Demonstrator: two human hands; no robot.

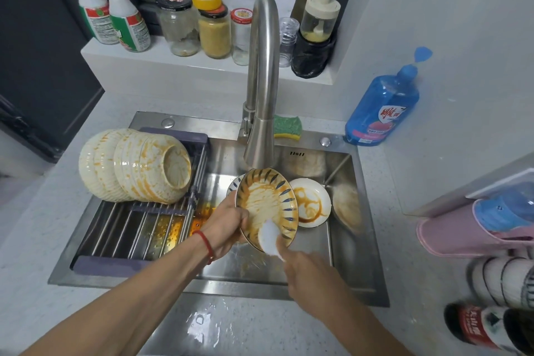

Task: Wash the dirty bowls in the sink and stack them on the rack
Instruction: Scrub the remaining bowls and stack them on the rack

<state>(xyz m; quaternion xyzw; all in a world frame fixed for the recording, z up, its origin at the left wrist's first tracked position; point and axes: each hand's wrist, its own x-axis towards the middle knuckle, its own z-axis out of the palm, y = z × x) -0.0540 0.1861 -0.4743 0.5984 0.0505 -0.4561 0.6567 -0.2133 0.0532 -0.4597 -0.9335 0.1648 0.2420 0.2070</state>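
Note:
My left hand [228,222] grips the left rim of a blue-striped bowl [264,196] smeared with orange sauce, tilted on edge over the steel sink [357,228], just below the faucet spout. My right hand [306,272] presses a white sponge [270,237] against the bowl's lower inside. A white bowl [313,202] with brown sauce swirls lies in the basin behind it. Another patterned dish [232,183] peeks out behind the held bowl. On the roll-up rack [135,225] over the sink's left half, several cream ribbed bowls [135,165] streaked with orange lean on their sides.
The curved steel faucet [261,81] rises at the sink's back. A green-yellow sponge [287,127] lies beside it, with a blue soap bottle [381,107] further right. Jars and spray bottles line the ledge [185,63]. Cups and a pink holder [474,231] crowd the right counter.

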